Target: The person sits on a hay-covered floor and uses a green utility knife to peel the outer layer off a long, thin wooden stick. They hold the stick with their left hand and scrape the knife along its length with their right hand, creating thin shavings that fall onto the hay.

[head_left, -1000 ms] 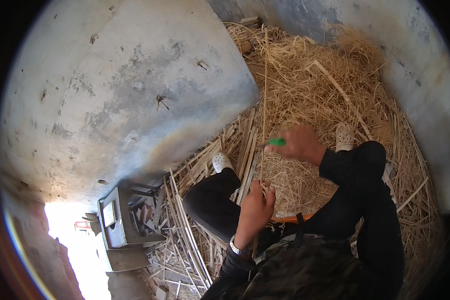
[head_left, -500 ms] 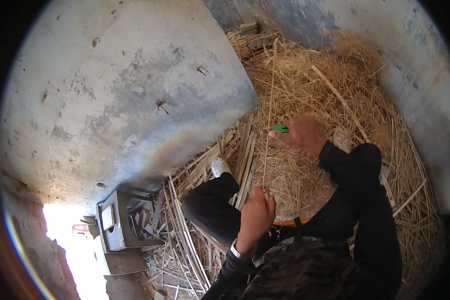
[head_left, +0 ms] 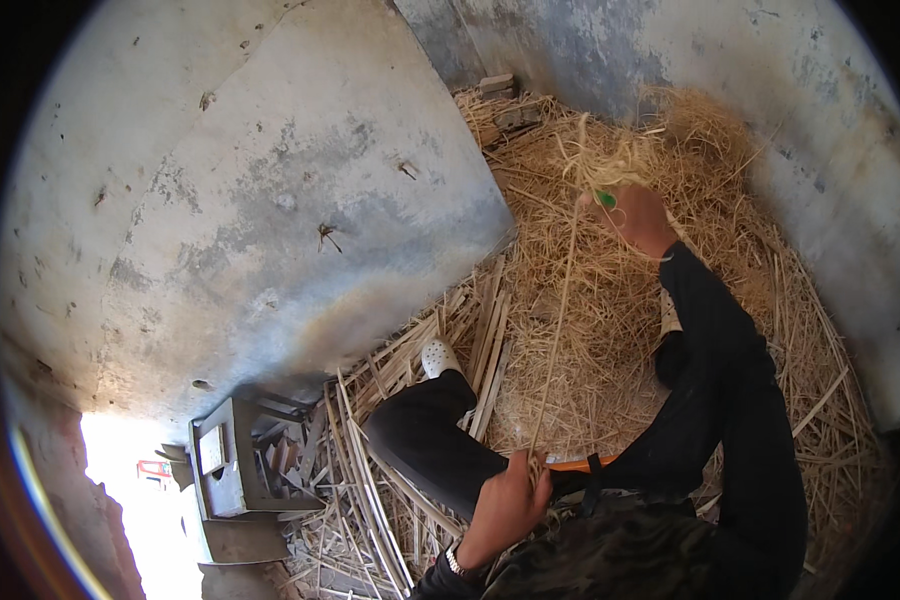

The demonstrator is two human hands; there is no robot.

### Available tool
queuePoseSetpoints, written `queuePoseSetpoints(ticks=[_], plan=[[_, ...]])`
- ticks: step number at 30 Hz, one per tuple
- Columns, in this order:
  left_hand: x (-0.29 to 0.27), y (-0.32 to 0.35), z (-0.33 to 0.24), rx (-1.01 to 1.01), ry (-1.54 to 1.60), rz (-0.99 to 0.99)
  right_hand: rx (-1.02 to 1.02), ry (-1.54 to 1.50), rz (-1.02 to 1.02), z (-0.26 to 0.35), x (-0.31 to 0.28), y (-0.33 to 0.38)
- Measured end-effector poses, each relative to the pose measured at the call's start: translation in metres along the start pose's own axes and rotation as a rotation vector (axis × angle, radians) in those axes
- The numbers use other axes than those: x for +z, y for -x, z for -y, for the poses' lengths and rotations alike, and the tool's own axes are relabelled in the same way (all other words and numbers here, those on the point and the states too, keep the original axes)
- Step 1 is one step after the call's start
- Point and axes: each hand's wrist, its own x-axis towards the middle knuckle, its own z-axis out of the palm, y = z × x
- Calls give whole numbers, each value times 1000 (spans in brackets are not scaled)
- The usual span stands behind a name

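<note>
Right hand (head_left: 638, 215) has risen farther out, pinching a green-handled tool (head_left: 604, 198) and straw tuft; left hand (head_left: 508, 500) stays clenched on the strand (head_left: 558, 320), now taut.

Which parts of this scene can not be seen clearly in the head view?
- Right hand: the small green thing in it is too small to identify.
- Left hand: fingers closed on the straw strand; its end is hidden.
- Grey box: contents shadowed; glare beside it.
- Picture rim: black.
</note>
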Motion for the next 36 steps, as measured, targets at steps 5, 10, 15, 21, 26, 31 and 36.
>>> queuePoseSetpoints(ticks=[5, 10, 15, 21, 26, 31, 36], plan=[[5, -6, 17, 44, 287, 19, 146, 194, 117, -45, 8, -3], [6, -51, 35, -177, 683, 80, -107, -78, 193, 80, -22, 35], [-1, -72, 25, -264, 841, 61, -435, -231, 365, 145, -17, 113], [-1, -72, 18, -289, 788, 62, -175, -179, 499, 119, -2, 84], [-3, -70, 16, -131, 522, -64, -424, -271, 431, 147, 4, 128], [-7, -60, 17, -131, 389, -34, -129, -85, 473, 118, 7, 76], [-2, -61, 20, -67, 303, -165, -443, -169, 412, 153, 5, 121]])
